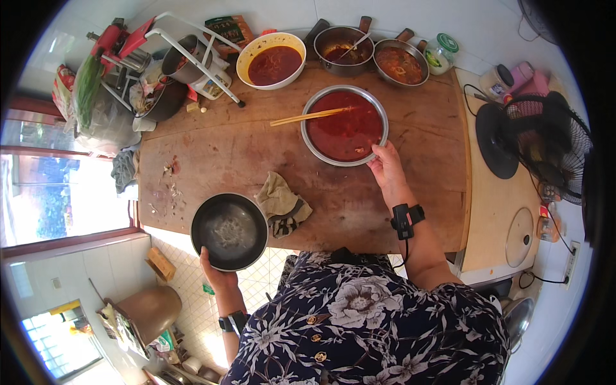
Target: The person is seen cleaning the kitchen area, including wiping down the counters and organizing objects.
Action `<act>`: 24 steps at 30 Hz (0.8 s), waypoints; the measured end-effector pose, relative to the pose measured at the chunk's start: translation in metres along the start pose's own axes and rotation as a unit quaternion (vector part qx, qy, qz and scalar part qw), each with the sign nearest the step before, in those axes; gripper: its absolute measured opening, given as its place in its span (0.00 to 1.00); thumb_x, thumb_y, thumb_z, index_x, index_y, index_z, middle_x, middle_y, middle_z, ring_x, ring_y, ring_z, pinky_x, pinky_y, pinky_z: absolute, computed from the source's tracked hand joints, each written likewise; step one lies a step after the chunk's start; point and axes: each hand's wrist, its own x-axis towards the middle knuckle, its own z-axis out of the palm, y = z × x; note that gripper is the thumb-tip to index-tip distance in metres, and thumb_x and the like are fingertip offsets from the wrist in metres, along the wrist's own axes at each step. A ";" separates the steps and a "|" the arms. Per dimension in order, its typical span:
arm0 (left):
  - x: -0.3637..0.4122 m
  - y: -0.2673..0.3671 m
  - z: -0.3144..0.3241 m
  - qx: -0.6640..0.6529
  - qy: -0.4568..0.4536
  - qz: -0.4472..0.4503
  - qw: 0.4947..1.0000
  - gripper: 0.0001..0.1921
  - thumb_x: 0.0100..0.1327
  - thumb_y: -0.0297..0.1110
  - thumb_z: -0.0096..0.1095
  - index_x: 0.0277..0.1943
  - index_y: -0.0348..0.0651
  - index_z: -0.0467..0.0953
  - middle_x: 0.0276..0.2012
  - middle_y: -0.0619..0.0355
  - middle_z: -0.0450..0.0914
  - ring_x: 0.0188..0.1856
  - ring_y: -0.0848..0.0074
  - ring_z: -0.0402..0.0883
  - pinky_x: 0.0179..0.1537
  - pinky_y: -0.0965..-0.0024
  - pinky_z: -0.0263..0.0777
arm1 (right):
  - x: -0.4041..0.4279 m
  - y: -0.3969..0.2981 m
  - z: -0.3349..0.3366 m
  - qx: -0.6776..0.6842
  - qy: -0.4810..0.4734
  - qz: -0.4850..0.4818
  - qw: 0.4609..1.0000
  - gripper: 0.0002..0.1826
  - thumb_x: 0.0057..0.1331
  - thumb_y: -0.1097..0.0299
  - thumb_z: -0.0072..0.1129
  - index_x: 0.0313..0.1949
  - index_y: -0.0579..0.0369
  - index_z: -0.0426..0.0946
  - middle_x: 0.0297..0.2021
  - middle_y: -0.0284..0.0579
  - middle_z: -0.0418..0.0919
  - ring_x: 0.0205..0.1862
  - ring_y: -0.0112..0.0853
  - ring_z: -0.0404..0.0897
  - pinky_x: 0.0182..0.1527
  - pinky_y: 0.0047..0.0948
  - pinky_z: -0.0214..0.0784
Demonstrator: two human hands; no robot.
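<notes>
My left hand (219, 276) grips the lower rim of a dark round bowl or pan (230, 232), held at the table's near left edge; a little pale matter lies in its bottom. My right hand (386, 166) has thumb and fingers on the lower right rim of a steel basin (345, 161) filled with red soup or sauce. A pair of wooden chopsticks (308, 116) rests across the basin's left rim, tips in the red liquid. A crumpled tan cloth (281, 197) lies between the dark bowl and the basin.
Along the back stand a white bowl of red broth (274, 83), a pot with a spoon (344, 70) and a pan of soup (403, 79). A white metal rack (192, 57) and bags crowd the left. An electric fan (544, 139) stands right; scraps (173, 192) litter the table's left.
</notes>
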 end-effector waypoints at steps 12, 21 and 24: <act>-0.006 0.000 0.015 0.009 0.017 0.013 1.000 0.27 0.65 0.47 0.48 0.61 0.38 0.63 0.59 0.50 0.69 0.59 0.61 0.69 0.61 0.55 0.62 | -0.004 -0.007 -0.004 0.017 0.020 -0.011 1.000 0.07 0.58 0.79 0.52 0.32 0.49 0.69 0.29 0.33 0.77 0.25 0.20 0.72 0.35 0.24 0.69; 0.003 -0.006 0.025 0.012 0.006 0.004 1.000 0.29 0.63 0.49 0.51 0.61 0.38 0.64 0.58 0.50 0.70 0.59 0.61 0.69 0.60 0.55 0.62 | -0.015 -0.025 -0.018 0.018 0.024 -0.034 0.999 0.07 0.58 0.79 0.51 0.32 0.49 0.69 0.34 0.35 0.78 0.34 0.24 0.76 0.42 0.29 0.71; 0.004 -0.006 0.033 0.006 -0.003 -0.001 1.000 0.27 0.63 0.47 0.52 0.60 0.39 0.65 0.57 0.51 0.71 0.57 0.62 0.71 0.59 0.56 0.64 | -0.020 -0.033 -0.025 0.013 0.028 -0.045 0.999 0.07 0.59 0.79 0.51 0.32 0.50 0.69 0.34 0.36 0.78 0.34 0.24 0.76 0.42 0.30 0.71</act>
